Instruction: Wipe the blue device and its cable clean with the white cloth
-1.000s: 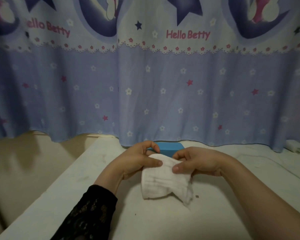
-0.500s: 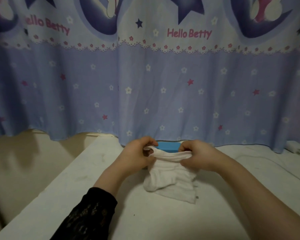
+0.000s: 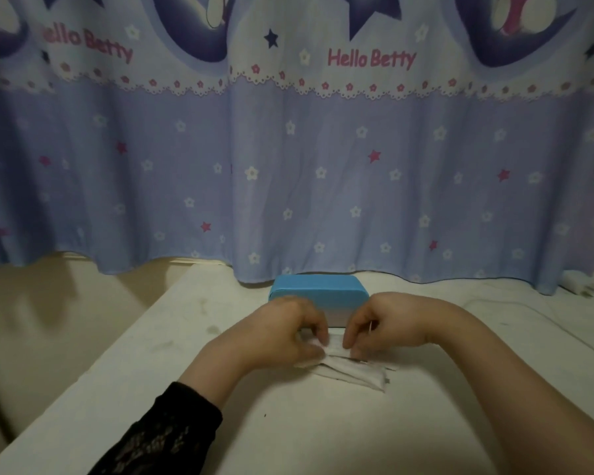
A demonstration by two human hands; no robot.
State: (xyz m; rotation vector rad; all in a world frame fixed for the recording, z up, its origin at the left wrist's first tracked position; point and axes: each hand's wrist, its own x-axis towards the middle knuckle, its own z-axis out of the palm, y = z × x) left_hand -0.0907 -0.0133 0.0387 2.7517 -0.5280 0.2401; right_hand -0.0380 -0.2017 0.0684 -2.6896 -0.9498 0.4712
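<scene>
The blue device [image 3: 318, 290], a box with a blue top and a pale front, stands on the white table [image 3: 323, 433] at the curtain's hem. Just in front of it the white cloth [image 3: 352, 371] lies folded flat on the table. My left hand [image 3: 285, 332] and my right hand [image 3: 388, 322] press down on the cloth's upper edge, fingers pinching the fabric close together. A thin white cable [image 3: 542, 322] runs across the table to the right of my right arm.
A blue patterned curtain [image 3: 295, 159] hangs right behind the device. The table's left edge [image 3: 93, 365] drops off to a beige floor. Small white objects [image 3: 578, 286] lie at the far right by the curtain.
Both hands have lowered the cloth from the air onto the table and flattened it into a fold. More of the blue device shows behind the hands.
</scene>
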